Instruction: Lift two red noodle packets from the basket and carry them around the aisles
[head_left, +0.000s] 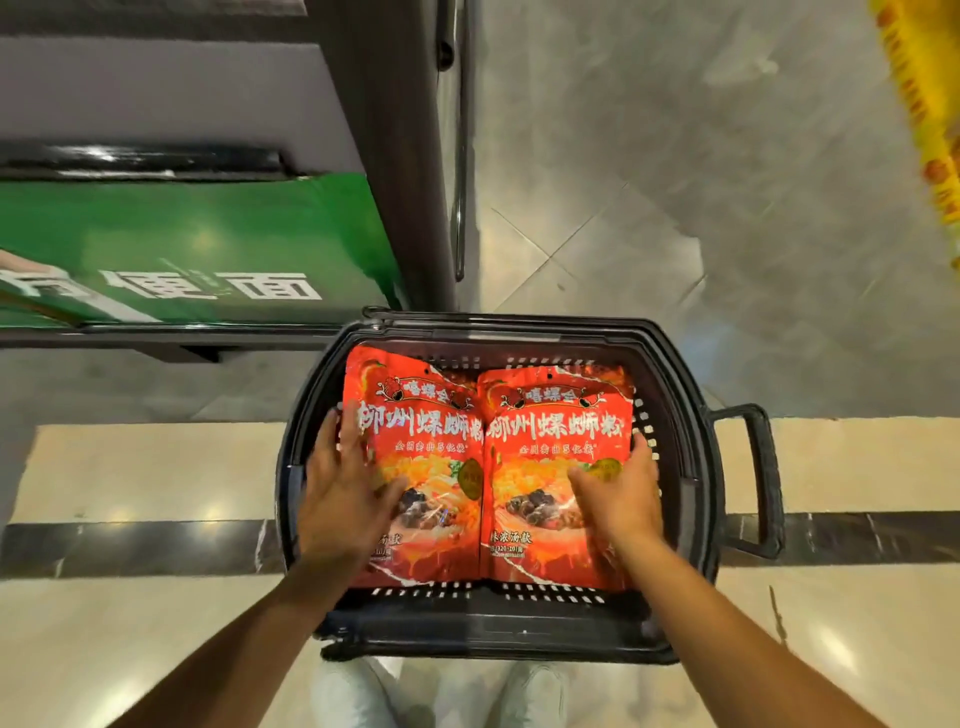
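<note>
Left hand (337, 499) grips left red packet (415, 431) at its outer edge, thumb across the front. Right hand (618, 493) grips right red packet (556, 431) likewise. Packets touch, side by side in black basket (691, 441).

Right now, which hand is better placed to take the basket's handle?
Right. The handle juts from the right side of the basket, beyond the right hand holding the right packet; the left hand holds the left packet, farther off.
</note>
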